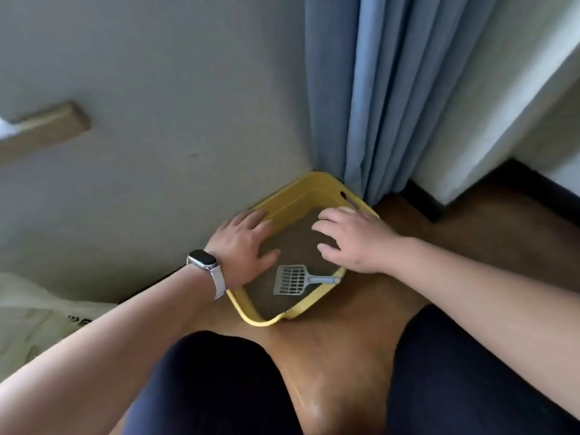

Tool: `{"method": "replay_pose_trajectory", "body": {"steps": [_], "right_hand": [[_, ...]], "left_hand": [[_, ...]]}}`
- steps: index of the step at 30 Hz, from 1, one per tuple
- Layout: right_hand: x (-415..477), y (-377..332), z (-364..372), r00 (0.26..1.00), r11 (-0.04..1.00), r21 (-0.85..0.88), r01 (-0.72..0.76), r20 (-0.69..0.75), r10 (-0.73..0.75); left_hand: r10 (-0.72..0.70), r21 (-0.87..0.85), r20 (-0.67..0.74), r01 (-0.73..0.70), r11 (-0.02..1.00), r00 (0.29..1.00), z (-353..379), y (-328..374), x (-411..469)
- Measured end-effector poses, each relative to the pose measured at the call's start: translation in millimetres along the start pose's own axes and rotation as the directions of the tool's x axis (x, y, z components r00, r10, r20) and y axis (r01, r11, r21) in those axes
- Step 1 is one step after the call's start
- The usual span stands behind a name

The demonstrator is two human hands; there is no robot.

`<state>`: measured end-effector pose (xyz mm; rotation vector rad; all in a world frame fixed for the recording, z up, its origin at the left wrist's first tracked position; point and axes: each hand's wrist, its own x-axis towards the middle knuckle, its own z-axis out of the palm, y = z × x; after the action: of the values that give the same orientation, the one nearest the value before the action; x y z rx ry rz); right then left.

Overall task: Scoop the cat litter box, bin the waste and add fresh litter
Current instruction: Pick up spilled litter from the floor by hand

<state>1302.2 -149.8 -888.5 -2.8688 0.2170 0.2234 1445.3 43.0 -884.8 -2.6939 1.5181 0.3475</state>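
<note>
Dark-trousered knees (219, 381) frame a yellow plastic litter box (265, 321); grey slotted scoop (292, 279), handle pointing frame-right, lies below both spread, empty hands, right hand (354, 238) nearer the handle than left hand (243, 243).

I hold both arms extended forward, left hand (243, 243) and right hand (351, 240) palm-down, fingers apparently spread.

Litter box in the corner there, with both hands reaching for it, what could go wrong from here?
1. The grey scoop lies loose on the litter, its handle resting on the rim; if the yellow litter box gets pulled or tilted, it may slide off.
2. The box sits tight against the wall and blue curtain, so dragging it out could snag the curtain hem.
3. The left hand and right hand spread over the open tray; a jerk may spill litter onto the wooden floor.
</note>
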Motion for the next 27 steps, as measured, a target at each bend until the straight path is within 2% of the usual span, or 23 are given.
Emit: {"method": "replay_pose_trajectory", "body": {"steps": [4,11,16,21,24,27], "right_hand": [[-38.7,39.5,13.1,0.996,0.996,-0.031,-0.087,0.004,0.087],[-64.5,86.7,47.4,0.984,0.983,-0.034,-0.179,0.008,0.180],[-79.5,119.0,62.1,0.975,0.977,-0.013,-0.212,0.065,0.213],[-109.1,170.1,63.7,0.964,0.968,-0.146,-0.203,0.145,0.224],[-131.7,192.7,72.3,0.941,0.955,-0.165,-0.244,0.197,0.275],[-151.7,199.0,87.0,0.922,0.953,-0.108,-0.285,0.240,0.303]], "left_hand": [[0.091,0.068,0.001,-0.091,0.994,0.996,10.0,43.2,28.6],[0.246,0.084,0.017,-0.246,0.966,0.969,45.8,84.7,65.7],[0.285,0.112,0.090,-0.294,0.949,0.954,66.3,101.6,88.4],[0.378,0.092,0.104,-0.387,0.918,0.920,96.1,128.5,105.1],[0.412,0.101,0.182,-0.434,0.895,0.893,112.8,148.9,102.1],[0.452,0.114,0.257,-0.491,0.863,0.854,123.9,169.5,98.4]]}}
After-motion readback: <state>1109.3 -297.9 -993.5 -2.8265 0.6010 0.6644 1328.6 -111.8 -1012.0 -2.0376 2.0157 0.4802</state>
